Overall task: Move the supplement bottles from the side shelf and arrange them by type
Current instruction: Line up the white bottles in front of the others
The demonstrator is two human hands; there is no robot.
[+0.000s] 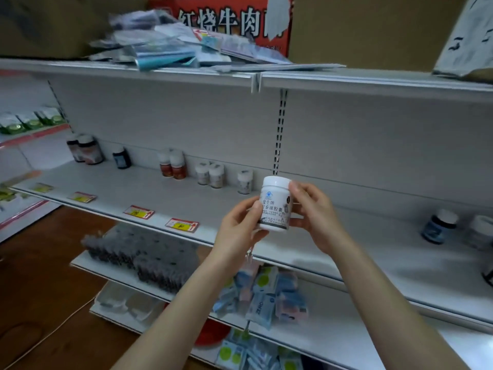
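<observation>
In the head view, one white supplement bottle [276, 204] with a white cap was held upright in the air near the frame's centre, just in front of the middle shelf [346, 244]. The left hand [240, 231] pinched its label side from eight o'clock. The right hand [314, 217] gripped it from three o'clock, fingers curled against cap and base.

Toward ten o'clock, eight bottles stood along the shelf's back wall: two brown bottles [89, 153], one dark blue bottle [121, 157], two red-labelled bottles [172, 164] and three white bottles [216, 176]. Toward three o'clock stood one blue-labelled bottle [438, 227] and one pale jar [480, 231]. Four price tags [182, 224] sat on the front lip. Between the two groups ran a broad bare stretch of shelf.
</observation>
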